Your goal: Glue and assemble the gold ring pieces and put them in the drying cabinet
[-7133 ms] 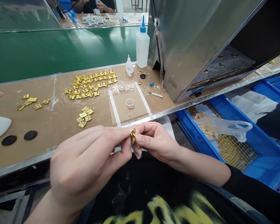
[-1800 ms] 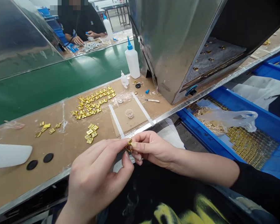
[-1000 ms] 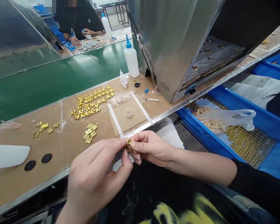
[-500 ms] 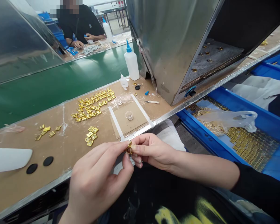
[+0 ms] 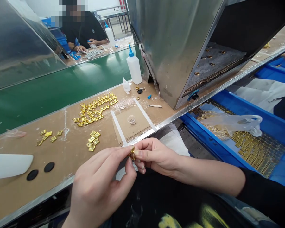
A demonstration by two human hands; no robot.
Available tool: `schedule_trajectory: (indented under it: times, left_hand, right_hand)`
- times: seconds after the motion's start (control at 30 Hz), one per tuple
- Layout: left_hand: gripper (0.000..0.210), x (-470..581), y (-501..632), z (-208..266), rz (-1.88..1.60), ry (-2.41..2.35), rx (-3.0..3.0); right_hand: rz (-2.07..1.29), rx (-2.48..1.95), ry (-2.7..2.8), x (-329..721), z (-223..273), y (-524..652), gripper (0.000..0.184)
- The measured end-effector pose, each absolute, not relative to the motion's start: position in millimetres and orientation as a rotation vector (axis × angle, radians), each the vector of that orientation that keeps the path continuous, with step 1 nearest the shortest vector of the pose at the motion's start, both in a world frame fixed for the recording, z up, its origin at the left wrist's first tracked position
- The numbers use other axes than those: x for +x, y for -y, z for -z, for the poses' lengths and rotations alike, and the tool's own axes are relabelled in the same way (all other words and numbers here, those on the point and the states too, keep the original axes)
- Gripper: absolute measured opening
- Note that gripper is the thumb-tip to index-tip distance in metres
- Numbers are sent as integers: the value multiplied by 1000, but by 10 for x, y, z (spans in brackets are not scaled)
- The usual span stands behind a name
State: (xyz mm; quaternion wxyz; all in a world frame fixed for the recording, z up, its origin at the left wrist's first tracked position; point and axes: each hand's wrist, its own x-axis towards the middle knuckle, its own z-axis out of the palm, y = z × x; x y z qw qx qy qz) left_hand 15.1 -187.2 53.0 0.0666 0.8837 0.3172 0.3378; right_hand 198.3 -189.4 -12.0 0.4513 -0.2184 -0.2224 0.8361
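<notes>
A small shiny gold ring [image 5: 132, 154] is pinched between the fingertips of my left hand [image 5: 102, 177] and my right hand [image 5: 154, 155], just in front of the table's edge. My fingers cover part of it. Beyond my left hand lies a small cluster of gold square-topped pieces [image 5: 93, 140]. Farther back, a larger group of similar gold pieces [image 5: 92, 109] is spread in rows. A shallow clear cup [image 5: 131, 119] rests on a cardboard sheet [image 5: 142, 124] held by white tape strips.
A tall glue bottle [image 5: 134, 68] and a small bottle [image 5: 126, 85] stand beside a metal hood [image 5: 171, 47]. Tweezers [image 5: 154, 105] lie nearby. On the right, a blue tray [image 5: 204, 139] holds rows of gold pieces. Across the green belt [image 5: 49, 85] sits another person [image 5: 85, 30].
Both hands keep the same pinch on the gold ring. The view has shifted slightly, so the scene sits a little lower.
</notes>
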Motion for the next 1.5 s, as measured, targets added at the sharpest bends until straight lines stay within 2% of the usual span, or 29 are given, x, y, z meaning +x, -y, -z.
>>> schedule_trajectory:
  times: [0.23, 0.53, 0.73, 1.07, 1.2, 1.33, 1.5]
  left_hand:
    - [23, 136, 1871, -518, -1015, -974, 2675]
    - [30, 84, 1917, -521, -1096, -1058, 2600]
    - [22, 182, 2023, -544, -1195, -1303, 2403]
    - [21, 151, 2100, -531, -1220, -1359, 2159]
    - [13, 109, 2025, -530, -1247, -1310, 1660]
    - [6, 70, 1820, -533, -1154, -1036, 1104]
    - [7, 80, 1690, -536, -1053, -874, 924]
  right_hand:
    - [-2068, -533, 540, 1990, 84, 1879, 43]
    - [-2033, -554, 641, 2028, 29, 1830, 41]
    - [-2005, -568, 630, 2026, 17, 1834, 44]
    - [-1861, -578, 681, 2048, -25, 1808, 38]
    - [-1832, -578, 678, 2059, -45, 1807, 38]
    - [-1822, -599, 690, 2075, -52, 1815, 38]
    - [-1840, -596, 722, 2090, -19, 1816, 35]
